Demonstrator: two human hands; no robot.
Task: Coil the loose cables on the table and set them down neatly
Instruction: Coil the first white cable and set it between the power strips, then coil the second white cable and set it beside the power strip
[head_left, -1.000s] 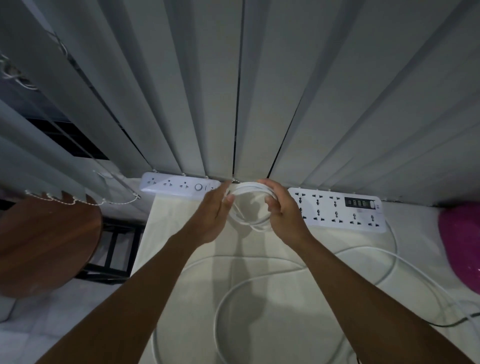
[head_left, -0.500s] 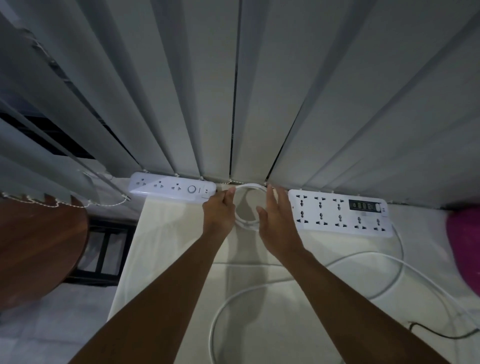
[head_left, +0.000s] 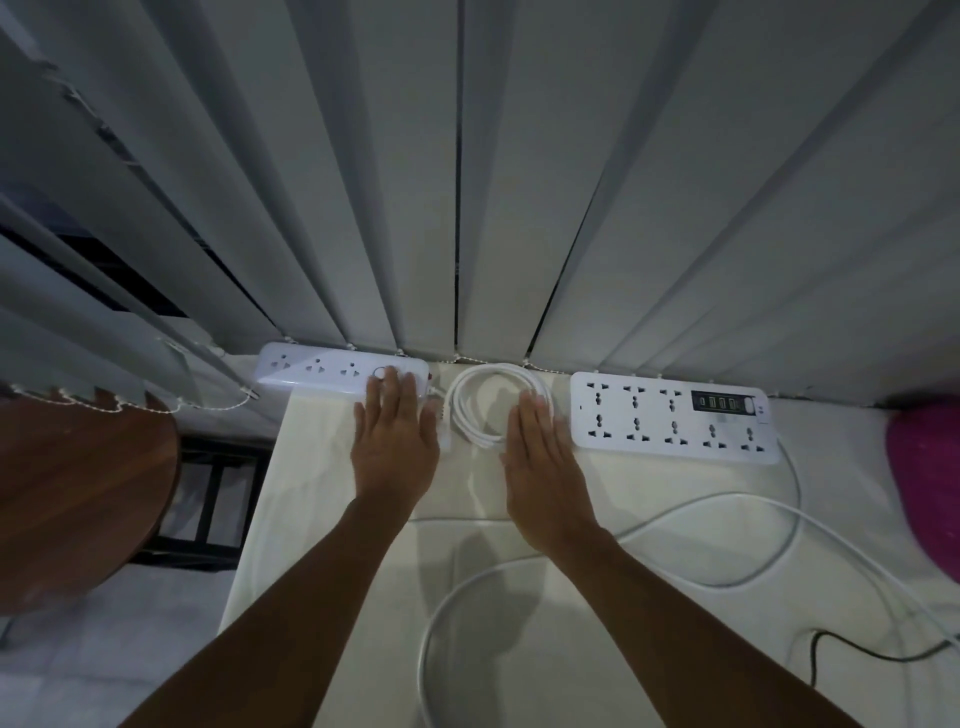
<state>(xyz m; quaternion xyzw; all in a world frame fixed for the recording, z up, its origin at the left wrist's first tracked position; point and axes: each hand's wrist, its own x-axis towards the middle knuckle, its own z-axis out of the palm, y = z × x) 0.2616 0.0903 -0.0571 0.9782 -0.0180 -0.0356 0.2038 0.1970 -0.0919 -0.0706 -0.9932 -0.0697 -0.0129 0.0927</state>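
A coiled white cable lies flat on the cream table top, at the back between two power strips. My left hand is flat and open just left of the coil, its fingertips over the end of the small white power strip. My right hand is flat and open at the coil's right side, fingertips touching its rim. Neither hand holds anything. A long loose white cable runs in wide loops across the table from the large white power strip.
Grey vertical blinds hang right behind the table. A round brown wooden seat stands off the table's left edge. A pink object sits at the right edge. A thin black cable lies at the front right.
Both hands held the coil above the table, lowered it to the surface between the strips, then let go and flattened out beside it.
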